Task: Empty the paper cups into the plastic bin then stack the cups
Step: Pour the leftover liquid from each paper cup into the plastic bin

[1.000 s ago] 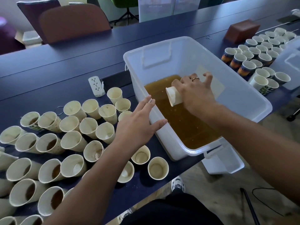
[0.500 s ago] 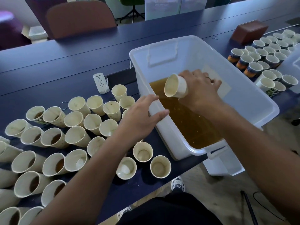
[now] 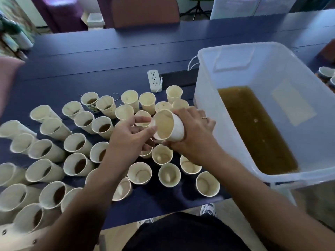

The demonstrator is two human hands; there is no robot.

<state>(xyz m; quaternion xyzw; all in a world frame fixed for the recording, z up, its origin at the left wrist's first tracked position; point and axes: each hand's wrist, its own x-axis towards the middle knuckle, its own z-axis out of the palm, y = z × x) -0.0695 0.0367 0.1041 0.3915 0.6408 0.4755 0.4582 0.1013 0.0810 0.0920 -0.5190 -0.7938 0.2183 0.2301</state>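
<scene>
1. Your right hand [image 3: 194,134] grips an empty paper cup [image 3: 167,126], tilted, above the table cups [image 3: 116,142], beside the plastic bin [image 3: 268,113].
2. Your left hand [image 3: 130,136] pinches its rim with thumb and fingers.

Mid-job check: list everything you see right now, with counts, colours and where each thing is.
paper cups: several dozen, cream, standing on the table left of the bin, many with brown liquid
held cup: one, cream, empty, tilted above the standing cups
plastic bin: one, translucent white, right side, holding amber liquid
table: one, dark blue
power strip: one, white, beside the bin's far left corner
other cups: a few, far right edge, partly cut off
chair: one, brown, beyond the table
left hand: touches the held cup's rim
right hand: grips the held cup
</scene>
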